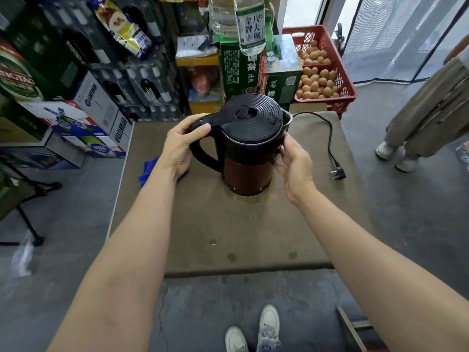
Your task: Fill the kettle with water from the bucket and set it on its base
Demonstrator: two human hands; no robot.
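Note:
A kettle (247,171) with a dark red body and a black ribbed lid stands upright on a low brown table (253,237), its lid down. My left hand (179,148) grips the top of the black handle, thumb on the lid button. My right hand (295,161) rests against the right side of the kettle body, fingers on it. A black power cord (330,138) runs from behind the kettle to a plug (338,172) lying on the table at the right. The base is hidden under the kettle, and no bucket is in view.
A blue cloth (147,170) lies at the table's left edge. Stacked drink cartons and bottle packs fill the left and back. A red crate of eggs (319,72) stands at the back right. A person's legs (418,128) are at the right. Water drops mark the table front.

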